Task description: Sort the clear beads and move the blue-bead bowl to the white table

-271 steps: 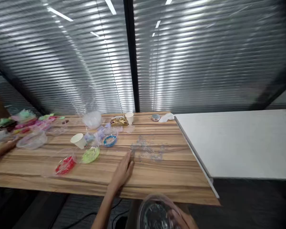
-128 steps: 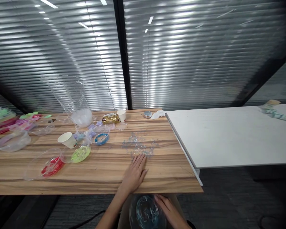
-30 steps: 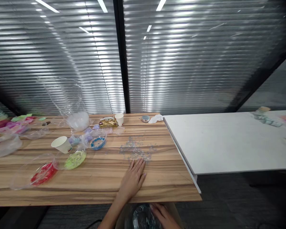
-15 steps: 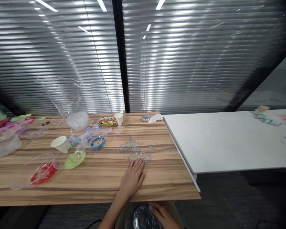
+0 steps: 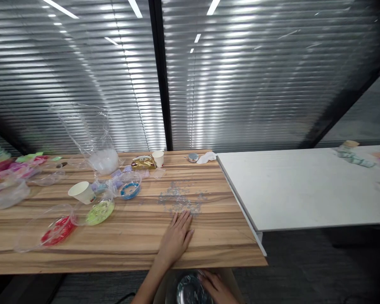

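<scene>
My left hand (image 5: 175, 236) lies flat on the wood-grain table (image 5: 123, 249), fingers stretched forward. Its fingertips touch the near edge of a scatter of small clear-grey bits (image 5: 180, 198), too small to name for certain. Below the table's front edge, at my lap, my right hand (image 5: 215, 286) grips the right rim of a clear plastic bowl (image 5: 190, 291). A few small shiny bits appear inside that bowl, which the bottom of the view cuts off.
On the left stand clear bowls with red (image 5: 57, 231), yellow-green (image 5: 99, 212) and blue bits (image 5: 129, 191). Paper cups (image 5: 82, 192), a gold packet (image 5: 143, 162), a bag of white material (image 5: 104, 160), a round tin (image 5: 193, 158) and a tissue (image 5: 206, 157) lie around. A white table (image 5: 304, 190) adjoins at right.
</scene>
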The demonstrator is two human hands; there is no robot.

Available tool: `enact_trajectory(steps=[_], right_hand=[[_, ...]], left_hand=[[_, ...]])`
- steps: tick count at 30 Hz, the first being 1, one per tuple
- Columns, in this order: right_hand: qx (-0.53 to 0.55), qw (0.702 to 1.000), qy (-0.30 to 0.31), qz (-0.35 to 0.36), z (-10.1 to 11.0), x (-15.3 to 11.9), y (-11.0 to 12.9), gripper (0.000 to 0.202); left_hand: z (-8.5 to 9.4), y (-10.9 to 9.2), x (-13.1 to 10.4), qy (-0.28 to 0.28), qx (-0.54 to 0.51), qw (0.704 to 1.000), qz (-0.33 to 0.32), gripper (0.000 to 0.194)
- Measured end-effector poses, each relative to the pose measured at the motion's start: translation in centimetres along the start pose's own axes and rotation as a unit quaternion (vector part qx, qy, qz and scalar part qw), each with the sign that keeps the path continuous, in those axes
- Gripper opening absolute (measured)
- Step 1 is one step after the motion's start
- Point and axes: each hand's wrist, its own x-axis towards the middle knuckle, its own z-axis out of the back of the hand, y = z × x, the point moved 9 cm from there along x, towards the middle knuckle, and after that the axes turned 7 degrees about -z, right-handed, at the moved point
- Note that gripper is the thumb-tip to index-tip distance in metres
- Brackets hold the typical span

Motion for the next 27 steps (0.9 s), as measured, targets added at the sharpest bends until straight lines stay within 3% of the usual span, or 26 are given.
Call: enact_trajectory(steps=[3, 8, 14, 20, 27], right_hand=[[-0.008, 0.999, 0.049, 0.018, -0.7, -0.2, 0.4, 0.057], [0.014, 0.998, 0.053, -0.032, -1.0, 0.0, -0.6, 0.068], [0.013, 0.997, 0.067, -0.024, -1.3, 0.4, -1.2, 0.079], [0.028, 0.998, 0.049, -0.018, -1.3, 0.8, -1.8, 0.084], [0.016, 1.0, 0.014, -0.022, -0.9, 0.6, -0.6, 0.071]], left_hand=[[0.0, 0.0, 0.0, -0.002, -0.001, 1.0, -0.001, 0.045], [0.0, 0.0, 0.1, 0.004, 0.001, 1.0, 0.001, 0.045], [0.1, -0.1, 0.2, -0.002, -0.003, 1.0, -0.001, 0.045], [0.1, 0.0, 0.1, -0.005, -0.011, 1.0, 0.0, 0.045], [0.3, 0.0, 0.2, -0.004, -0.016, 1.0, 0.001, 0.044]])
